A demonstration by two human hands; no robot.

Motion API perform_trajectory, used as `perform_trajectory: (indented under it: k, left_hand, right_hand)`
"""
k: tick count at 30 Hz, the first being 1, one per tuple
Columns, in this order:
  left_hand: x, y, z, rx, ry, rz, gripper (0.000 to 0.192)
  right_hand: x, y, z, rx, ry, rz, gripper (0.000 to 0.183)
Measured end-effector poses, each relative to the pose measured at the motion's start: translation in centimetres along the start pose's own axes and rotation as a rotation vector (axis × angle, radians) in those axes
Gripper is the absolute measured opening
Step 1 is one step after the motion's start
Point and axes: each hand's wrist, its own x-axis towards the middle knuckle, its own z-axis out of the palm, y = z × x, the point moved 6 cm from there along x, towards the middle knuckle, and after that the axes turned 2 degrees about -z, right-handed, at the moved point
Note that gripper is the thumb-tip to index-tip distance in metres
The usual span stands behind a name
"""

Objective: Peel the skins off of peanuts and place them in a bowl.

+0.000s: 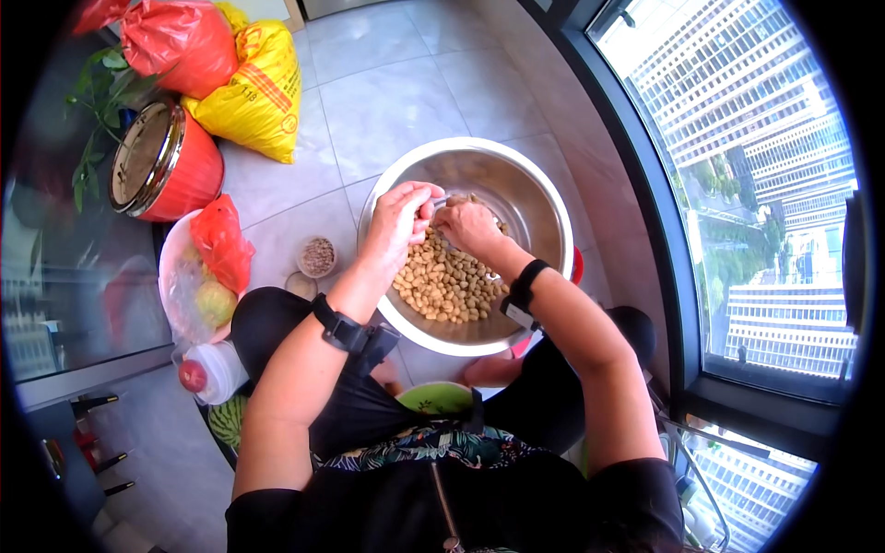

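Observation:
A large stainless steel basin (536, 304) sits before me, with a heap of unshelled peanuts (446, 283) in its lower left part. Both hands are over the basin, close together near its middle. My left hand (404, 214) is turned partly palm up, thumb and forefinger pinched together; whether something small is between them cannot be made out. My right hand (467, 222) is bent downward beside it, its fingertips partly hidden, at the upper edge of the heap. A small round tub (317, 256) of shelled peanuts stands on the floor left of the basin.
At the left are a pink basin (168, 276) with fruit and a red bag, a plastic container (225, 373), and a red plant pot (197, 169). Yellow (256, 97) and red (187, 55) bags stand behind. A green bowl (435, 399) lies between my legs; a window is at right.

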Motion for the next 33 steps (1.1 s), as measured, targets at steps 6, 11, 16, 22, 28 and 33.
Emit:
perform_trajectory:
  k: [6, 11, 16, 22, 28, 33]
  left_hand:
    - [-0.1, 0.0, 0.0, 0.004, 0.000, -0.027, 0.015]
    - [0.1, -0.6, 0.0, 0.034, -0.032, -0.039, 0.015]
    - [-0.4, -1.4, 1.8, 0.117, -0.097, -0.119, 0.016]
    - [-1.0, -2.8, 3.5, 0.186, -0.157, -0.200, 0.017]
    - [-0.4, -3.3, 2.6, 0.147, -0.072, -0.209, 0.014]
    - [-0.2, -3.1, 2.7, 0.080, -0.041, -0.179, 0.012]
  right_hand:
    - [-0.3, -0.3, -0.6, 0.039, 0.054, -0.005, 0.012]
    - [-2.2, 0.8, -6.8, 0.879, 0.179, 0.319, 0.011]
    - [-5.1, 0.6, -10.3, 1.393, 0.256, 0.381, 0.005]
    - [-6.7, 0.7, -8.3, 1.612, 0.199, 0.384, 0.011]
    - [-5.9, 0.5, -7.2, 1.628, 0.154, 0.316, 0.015]
    - [-5.5, 0.7, -7.3, 1.644, 0.160, 0.294, 0.015]
